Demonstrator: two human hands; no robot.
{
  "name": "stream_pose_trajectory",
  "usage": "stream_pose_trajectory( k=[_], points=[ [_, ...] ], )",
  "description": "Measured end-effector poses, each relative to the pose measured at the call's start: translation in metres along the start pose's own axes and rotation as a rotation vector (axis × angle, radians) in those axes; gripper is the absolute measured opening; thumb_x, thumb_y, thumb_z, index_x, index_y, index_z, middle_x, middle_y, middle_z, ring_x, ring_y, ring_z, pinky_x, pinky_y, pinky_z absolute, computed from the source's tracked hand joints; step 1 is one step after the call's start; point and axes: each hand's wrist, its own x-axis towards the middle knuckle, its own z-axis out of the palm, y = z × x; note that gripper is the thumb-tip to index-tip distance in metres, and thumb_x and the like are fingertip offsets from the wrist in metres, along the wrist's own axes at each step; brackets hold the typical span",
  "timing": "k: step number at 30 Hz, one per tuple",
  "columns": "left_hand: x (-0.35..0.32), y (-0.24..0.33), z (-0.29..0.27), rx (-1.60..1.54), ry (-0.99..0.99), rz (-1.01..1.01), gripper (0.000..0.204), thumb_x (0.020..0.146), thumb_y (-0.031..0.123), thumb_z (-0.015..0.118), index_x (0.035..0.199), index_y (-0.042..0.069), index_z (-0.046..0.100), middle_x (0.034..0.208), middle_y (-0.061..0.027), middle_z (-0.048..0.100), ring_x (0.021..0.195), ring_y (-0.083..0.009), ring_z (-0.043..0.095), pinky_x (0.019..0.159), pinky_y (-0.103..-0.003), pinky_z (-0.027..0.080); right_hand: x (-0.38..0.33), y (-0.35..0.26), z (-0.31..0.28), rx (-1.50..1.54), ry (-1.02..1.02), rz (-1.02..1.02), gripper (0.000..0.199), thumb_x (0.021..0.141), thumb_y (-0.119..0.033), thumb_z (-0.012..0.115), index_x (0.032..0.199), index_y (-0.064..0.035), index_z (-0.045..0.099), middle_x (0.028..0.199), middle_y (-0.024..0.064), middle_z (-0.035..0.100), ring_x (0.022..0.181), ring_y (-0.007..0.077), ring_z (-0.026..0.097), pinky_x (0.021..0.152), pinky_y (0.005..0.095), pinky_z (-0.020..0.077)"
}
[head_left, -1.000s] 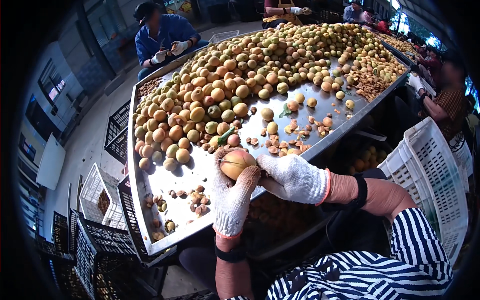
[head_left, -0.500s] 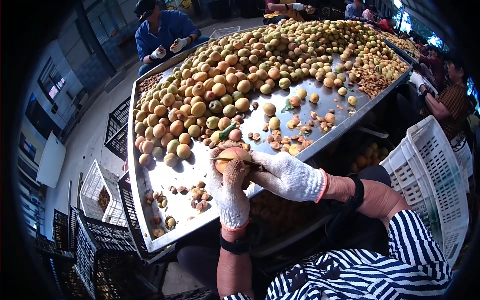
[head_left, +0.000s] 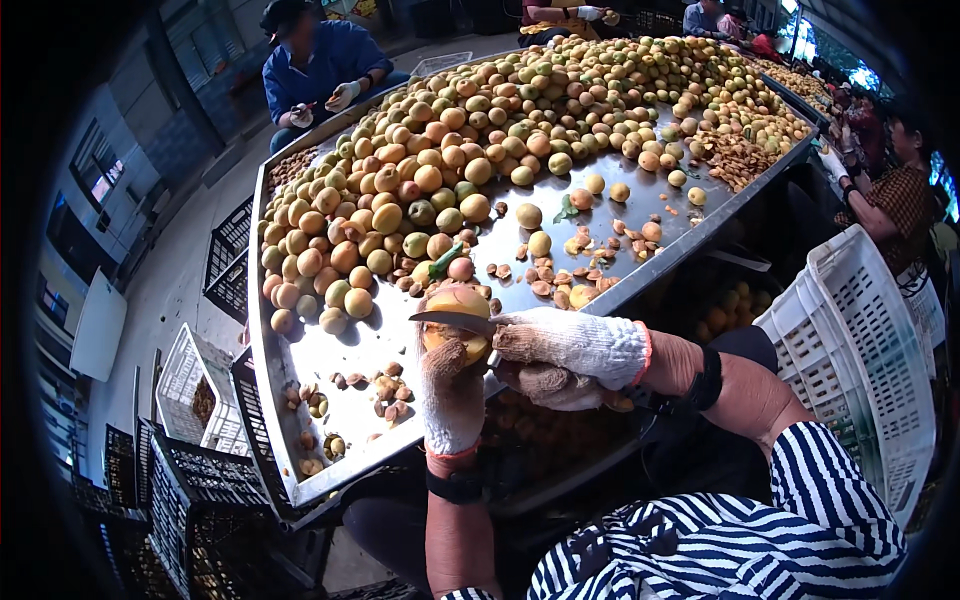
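A long metal sorting table (head_left: 300, 420) with a raised rim runs from the lower left away to the upper right, heaped with yellow-orange round fruit (head_left: 480, 150), far too many to count. Brown pits (head_left: 385, 385) lie scattered on the bare metal near the front edge. A white slatted plastic crate (head_left: 860, 330) stands to the right, partly cut off by the dark rim of the view, and black crates (head_left: 150, 480) are stacked at the lower left.

Over the table's near edge, two gloved hands work together. The left hand (head_left: 450, 395), in a white knit glove, is wrapped closed around one fruit (head_left: 455, 310), holding it from below; the glove hides its lower half. The right hand (head_left: 565, 345), also gloved, is clenched around the handle of a knife (head_left: 455, 321), the handle itself hidden. The blade lies almost level, its long axis pointing left, across the fruit.

At least three other people sit around the table; one in blue (head_left: 325, 60) is at the far left corner.
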Motion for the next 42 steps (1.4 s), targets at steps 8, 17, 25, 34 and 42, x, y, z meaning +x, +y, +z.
stream_pose_trajectory(
  k=[8,17,25,34,42],
  points=[
    [-0.001,0.011,-0.001,-0.016,0.035,-0.140,0.021,0.083,0.011,0.053,0.104,0.004,0.054,0.098,-0.0061,0.056,0.091,-0.0163,0.052,0.076,-0.027,0.043,-0.027,-0.011,0.019,-1.040,0.353,-0.429,0.034,0.079,-0.025,0.065,0.099,-0.0014,0.051,0.076,0.0167,0.060,0.073,0.0299,0.063,0.064,0.0360,0.0470],
    [-0.005,0.026,0.025,0.329,-0.113,-0.056,0.044,0.085,0.019,0.056,0.124,0.008,0.041,0.105,-0.0055,0.057,0.098,-0.0175,0.054,0.081,-0.028,0.043,-0.044,-0.024,0.033,-0.350,0.184,0.165,0.025,0.089,-0.025,0.051,0.103,-0.0041,0.050,0.051,-0.0004,0.044,0.033,0.0069,0.041,0.030,0.0208,0.0299],
    [-0.002,0.023,0.025,0.617,0.047,0.163,0.035,0.080,0.012,0.059,0.113,0.004,0.050,0.109,-0.0099,0.054,0.095,-0.0181,0.055,0.074,-0.026,0.046,-0.057,-0.041,0.035,-1.095,0.638,-0.444,0.051,0.068,-0.027,0.078,0.104,-0.0011,0.053,0.074,0.0076,0.057,0.068,0.0145,0.057,0.063,0.0284,0.0469],
    [-0.010,0.035,0.033,0.034,-0.028,-0.204,0.037,0.082,0.019,0.054,0.115,0.003,0.045,0.107,-0.0078,0.052,0.096,-0.0141,0.053,0.079,-0.027,0.046,-0.021,-0.018,0.016,-0.599,0.524,-0.366,0.043,0.079,-0.022,0.064,0.114,-0.0010,0.050,0.085,0.0081,0.060,0.064,0.0111,0.059,0.056,0.0239,0.0480],
    [-0.019,0.011,0.041,-0.320,-0.017,-0.253,0.037,0.080,0.018,0.057,0.112,0.004,0.047,0.105,-0.0089,0.052,0.095,-0.0173,0.053,0.082,-0.030,0.046,-0.024,0.019,0.002,0.461,0.386,-0.210,0.024,0.089,-0.028,0.050,0.074,-0.0100,0.047,0.045,-0.0042,0.037,0.030,0.0069,0.035,0.028,0.0222,0.0293]
  ],
)
